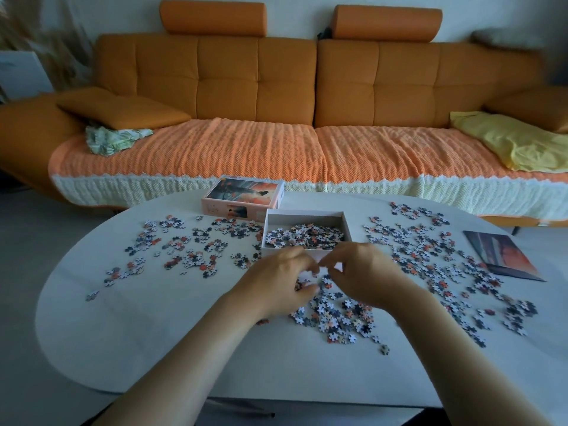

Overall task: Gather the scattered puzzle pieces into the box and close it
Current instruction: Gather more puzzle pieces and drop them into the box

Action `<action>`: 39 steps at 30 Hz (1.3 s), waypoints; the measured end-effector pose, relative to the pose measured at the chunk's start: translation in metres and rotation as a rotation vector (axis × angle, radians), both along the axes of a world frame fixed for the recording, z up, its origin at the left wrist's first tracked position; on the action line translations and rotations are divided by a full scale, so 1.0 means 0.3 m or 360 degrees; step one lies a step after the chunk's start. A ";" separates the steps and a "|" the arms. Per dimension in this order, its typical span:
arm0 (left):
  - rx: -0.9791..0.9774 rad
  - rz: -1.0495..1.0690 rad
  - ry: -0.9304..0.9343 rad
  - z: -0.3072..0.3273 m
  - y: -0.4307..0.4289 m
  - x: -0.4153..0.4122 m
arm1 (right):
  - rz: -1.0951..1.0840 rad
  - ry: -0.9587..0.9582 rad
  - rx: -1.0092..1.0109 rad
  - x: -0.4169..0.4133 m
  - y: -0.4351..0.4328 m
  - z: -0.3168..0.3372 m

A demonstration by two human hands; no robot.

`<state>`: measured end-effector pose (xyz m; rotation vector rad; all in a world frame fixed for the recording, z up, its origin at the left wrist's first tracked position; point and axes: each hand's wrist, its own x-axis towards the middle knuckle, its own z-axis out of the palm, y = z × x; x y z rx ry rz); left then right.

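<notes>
Where left hand (276,282) meets right hand (364,272), box (304,218) rim just beyond

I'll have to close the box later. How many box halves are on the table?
2. The open box base, partly filled with puzzle pieces, sits central on the table; the printed lid lies picture-up just behind it to the left. Nothing suggests another hidden.

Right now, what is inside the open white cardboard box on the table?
A pile of small grey, white and orange puzzle pieces lies in the open white cardboard box; the floor under the pile is hidden.
</notes>
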<state>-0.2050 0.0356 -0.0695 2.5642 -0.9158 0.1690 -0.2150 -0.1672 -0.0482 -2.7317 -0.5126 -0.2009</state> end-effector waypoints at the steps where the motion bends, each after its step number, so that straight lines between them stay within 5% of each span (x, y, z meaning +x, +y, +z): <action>1: 0.0105 -0.0015 0.0084 -0.014 0.000 -0.012 | -0.0010 0.0094 -0.0077 -0.017 -0.001 -0.005; 5: 0.0423 -0.0056 0.0211 -0.065 -0.017 -0.054 | 0.0011 0.0227 -0.0268 -0.065 0.006 -0.041; 11: 0.0206 -0.0009 0.0172 -0.045 -0.005 -0.068 | -0.0007 0.0256 0.0055 -0.104 -0.035 -0.013; 17: 0.0457 0.0002 0.0301 -0.039 -0.003 -0.084 | -0.0172 0.0662 -0.0307 -0.147 -0.069 -0.002; 25: 0.0195 0.0016 0.0196 -0.037 -0.004 -0.058 | -0.0212 0.0548 -0.0025 -0.107 -0.007 -0.041; 31: 0.0370 0.0064 0.0198 -0.037 0.026 -0.042 | -0.0297 0.0464 -0.0259 -0.102 0.037 -0.039; 39: -0.0001 0.0145 0.0225 -0.037 0.015 -0.032 | -0.0237 0.0405 -0.0007 -0.065 0.089 -0.035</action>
